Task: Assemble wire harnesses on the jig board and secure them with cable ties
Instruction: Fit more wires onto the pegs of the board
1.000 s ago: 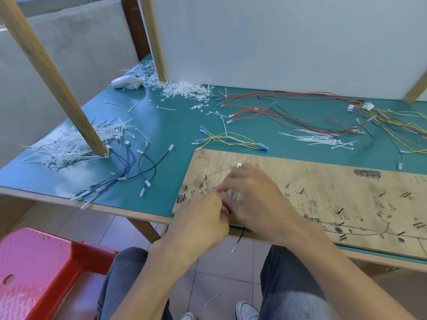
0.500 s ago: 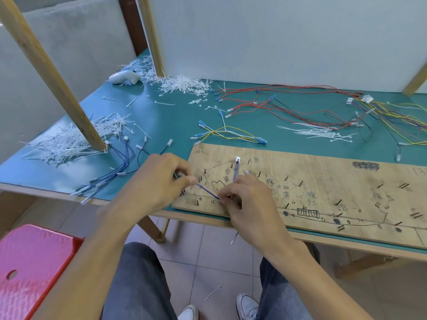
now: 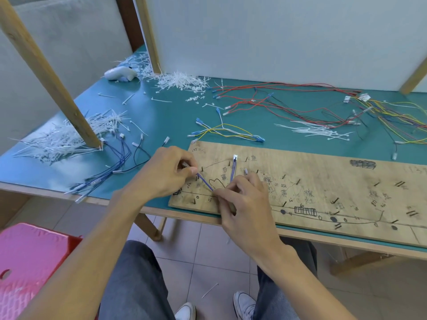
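Now our left hand point(image 3: 166, 174) pinches the thin blue wire point(image 3: 204, 181) up-left, our right hand point(image 3: 242, 199) seemingly pinches it down-right, stretching it diagonally across the scribbled plywood jig board point(image 3: 323, 181)

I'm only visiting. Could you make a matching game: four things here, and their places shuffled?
Things
1. thin blue wire
2. yellow and white wire bundle
3. long red wires
4. red plastic stool

Places
A. on the floor, at the person's left
B. far across the green table, near the white panel
C. pinched between left hand and right hand over the wooden jig board
D. on the table just beyond the board's left end

Pairs: 1-C, 2-D, 3-B, 4-A
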